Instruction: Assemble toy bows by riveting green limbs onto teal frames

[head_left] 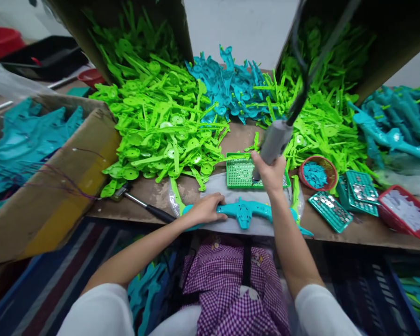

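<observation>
My left hand (203, 208) lies on the left end of a teal plastic toy part (247, 211) and presses it to the bench edge, fingers curled over it. My right hand (271, 171) is wrapped round a grey powered screwdriver (275, 140) that hangs from a black cable. Its tip points down into a green grid tray (238, 172) just behind the teal part.
Heaps of bright green parts (161, 121) and teal parts (231, 84) cover the back of the bench. A hammer (140, 201) lies to the left. Right of the tray stand a red basket (317, 172), green screw trays (331, 210) and a red tray (406, 210).
</observation>
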### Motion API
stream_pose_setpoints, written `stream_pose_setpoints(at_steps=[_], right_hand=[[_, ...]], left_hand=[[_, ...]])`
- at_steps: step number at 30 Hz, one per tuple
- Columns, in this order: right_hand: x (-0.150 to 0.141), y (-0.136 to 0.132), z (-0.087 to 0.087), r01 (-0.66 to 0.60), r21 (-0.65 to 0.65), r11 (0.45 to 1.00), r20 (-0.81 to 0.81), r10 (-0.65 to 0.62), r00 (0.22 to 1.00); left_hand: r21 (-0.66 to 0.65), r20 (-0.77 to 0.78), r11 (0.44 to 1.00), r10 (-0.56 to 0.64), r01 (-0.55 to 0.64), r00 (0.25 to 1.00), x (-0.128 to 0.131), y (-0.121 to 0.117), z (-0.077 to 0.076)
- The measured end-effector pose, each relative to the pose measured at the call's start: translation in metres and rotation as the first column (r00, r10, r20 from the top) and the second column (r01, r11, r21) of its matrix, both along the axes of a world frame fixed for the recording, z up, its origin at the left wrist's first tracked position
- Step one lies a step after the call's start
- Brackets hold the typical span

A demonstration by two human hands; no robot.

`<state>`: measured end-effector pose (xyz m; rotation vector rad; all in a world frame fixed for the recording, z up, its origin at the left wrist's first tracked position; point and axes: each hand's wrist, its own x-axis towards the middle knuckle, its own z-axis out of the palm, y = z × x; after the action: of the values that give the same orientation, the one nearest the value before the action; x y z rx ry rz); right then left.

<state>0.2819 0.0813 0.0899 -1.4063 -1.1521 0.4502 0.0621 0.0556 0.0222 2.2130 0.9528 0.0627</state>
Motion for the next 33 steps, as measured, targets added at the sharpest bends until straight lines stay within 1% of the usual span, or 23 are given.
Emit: stream_pose_setpoints(at_steps=[3, 6, 8, 12, 16, 23, 26, 28, 30, 33], right_hand=[[0.018, 0.015, -0.009, 0.058, -0.010, 0.998, -0.106, -0.059, 0.993], [0.028, 0.031, -0.021, 0.066, -0.052, 0.996, -0.150, -0.073, 0.986], [0.029, 0.037, -0.031, 0.054, -0.068, 0.996, -0.158, -0.064, 0.985], [0.029, 0.041, -0.048, 0.018, -0.085, 0.996, -0.138, -0.029, 0.990], [0.032, 0.043, -0.055, 0.021, -0.087, 0.996, -0.126, -0.032, 0.992], [0.033, 0.040, -0.054, -0.006, -0.095, 0.995, -0.100, -0.003, 0.995], [0.031, 0.039, -0.051, -0.015, -0.073, 0.997, -0.116, 0.007, 0.993], [0.031, 0.038, -0.044, -0.004, -0.050, 0.999, -0.131, -0.003, 0.991], [0.033, 0.034, -0.034, 0.011, -0.019, 1.000, -0.147, -0.014, 0.989], [0.036, 0.017, -0.016, 0.034, 0.051, 0.998, -0.192, -0.023, 0.981]], left_hand=[[-0.003, 0.014, 1.000, -0.006, 0.007, 1.000, -0.001, 0.001, -0.002], [-0.013, 0.005, 1.000, 0.002, -0.001, 1.000, -0.001, 0.002, -0.004], [-0.027, -0.014, 1.000, 0.008, -0.008, 1.000, -0.001, 0.001, -0.004], [-0.049, -0.016, 0.999, 0.016, -0.017, 1.000, 0.000, 0.001, -0.003], [-0.053, -0.004, 0.999, 0.008, -0.008, 1.000, 0.000, 0.002, -0.002], [-0.061, -0.012, 0.998, -0.004, 0.003, 1.000, 0.000, 0.003, -0.004], [-0.061, -0.020, 0.998, 0.002, -0.004, 1.000, 0.000, 0.003, -0.004], [-0.057, -0.020, 0.998, 0.005, -0.006, 1.000, 0.000, 0.003, -0.004], [-0.055, -0.014, 0.998, 0.004, -0.005, 1.000, 0.000, 0.004, -0.004], [-0.066, -0.017, 0.998, 0.007, -0.008, 1.000, 0.001, 0.004, -0.003]])
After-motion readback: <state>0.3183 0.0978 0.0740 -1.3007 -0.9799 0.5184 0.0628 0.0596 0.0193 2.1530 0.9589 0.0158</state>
